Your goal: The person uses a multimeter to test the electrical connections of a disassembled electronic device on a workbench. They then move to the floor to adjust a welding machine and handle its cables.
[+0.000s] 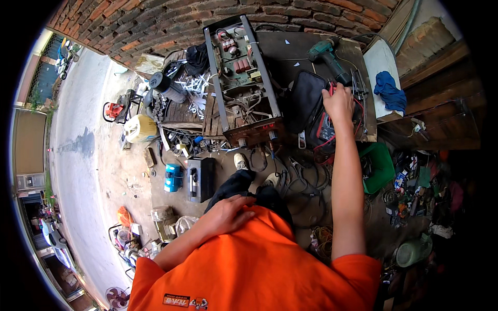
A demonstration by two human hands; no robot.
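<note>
My right hand (340, 106) reaches out over the workbench, its fingers closed on a red test probe (332, 89). Below it lies a red and dark multimeter (327, 127), partly covered by my wrist, with a red lead curving past it. An unzipped black pouch (306, 98) lies beside the meter. My left hand (228, 213) rests flat against my orange shirt, holding nothing. Left of the pouch stands an opened welding machine (244, 67), its boards and wires bare and its control panel facing me. A teal cordless drill (328, 58) lies beyond my right hand.
A blue cloth (389, 92) hangs on a white board to the right. Cables (303, 181) coil on the floor by my feet, near a green bin (377, 168). A black case (201, 179) and a blue motor (173, 178) stand left. A brick wall closes the back.
</note>
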